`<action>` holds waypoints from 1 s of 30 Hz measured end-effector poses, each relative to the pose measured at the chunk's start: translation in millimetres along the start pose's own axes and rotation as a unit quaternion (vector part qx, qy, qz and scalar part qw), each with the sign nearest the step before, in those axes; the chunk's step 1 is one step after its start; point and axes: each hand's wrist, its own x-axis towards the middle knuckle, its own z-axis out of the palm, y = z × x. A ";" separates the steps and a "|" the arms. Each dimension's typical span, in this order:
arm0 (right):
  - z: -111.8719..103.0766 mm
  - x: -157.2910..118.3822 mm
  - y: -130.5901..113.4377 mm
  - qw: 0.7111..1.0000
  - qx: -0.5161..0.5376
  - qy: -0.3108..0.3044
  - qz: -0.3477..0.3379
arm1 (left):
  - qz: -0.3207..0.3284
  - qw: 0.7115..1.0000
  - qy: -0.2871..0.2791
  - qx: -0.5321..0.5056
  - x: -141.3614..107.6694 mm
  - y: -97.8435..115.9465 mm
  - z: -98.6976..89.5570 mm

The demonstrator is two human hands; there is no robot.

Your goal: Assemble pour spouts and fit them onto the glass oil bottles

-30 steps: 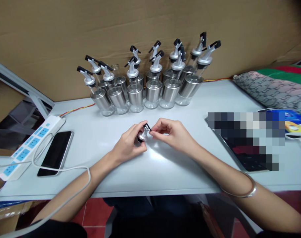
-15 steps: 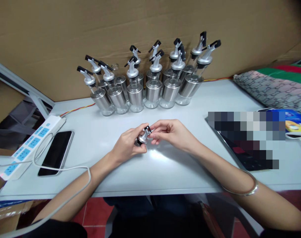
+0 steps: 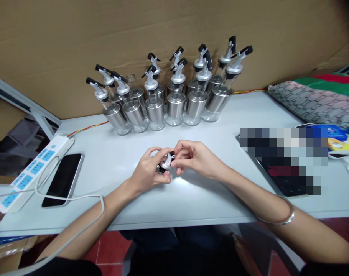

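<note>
My left hand [image 3: 148, 168] grips a silver and black pourer cap [image 3: 165, 164] by its round base, thumb below and fingers above. My right hand [image 3: 191, 158] pinches at the black tip of that same cap, its fingertips partly hiding it. Both hands are just above the white table [image 3: 128, 214]. Behind them stand several glass bottles with steel sleeves [image 3: 176, 105], set in two rows. Most carry silver pourers with black levers, and one bottle [image 3: 131, 79] in the back row shows a bare glass neck.
A power strip [image 3: 30, 172] and a phone [image 3: 63, 180] lie at the left, with a white cable [image 3: 76, 197] crossing over my left forearm. A partly blurred dark flat object [image 3: 278, 165], a colourful packet [image 3: 332, 138] and a patterned cushion [image 3: 321, 96] are at the right.
My right fingers have closed in further over the cap's tip, and the cap has turned slightly in my left hand. The whole view has shifted a little.
</note>
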 end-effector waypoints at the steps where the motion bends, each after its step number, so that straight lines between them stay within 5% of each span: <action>1: 0.5 -0.4 -0.2 1.000 -0.002 0.005 -0.002 | -0.007 1.000 -0.003 -0.003 0.1 0.5 -0.9; 11: -1.5 1.3 -10.2 0.996 -0.024 0.083 -0.036 | -0.001 1.000 0.000 0.014 1.0 -4.8 -4.4; 30: -2.5 1.6 -2.8 0.995 -0.044 0.072 -0.050 | 0.019 0.999 0.010 0.034 5.5 -0.1 -5.4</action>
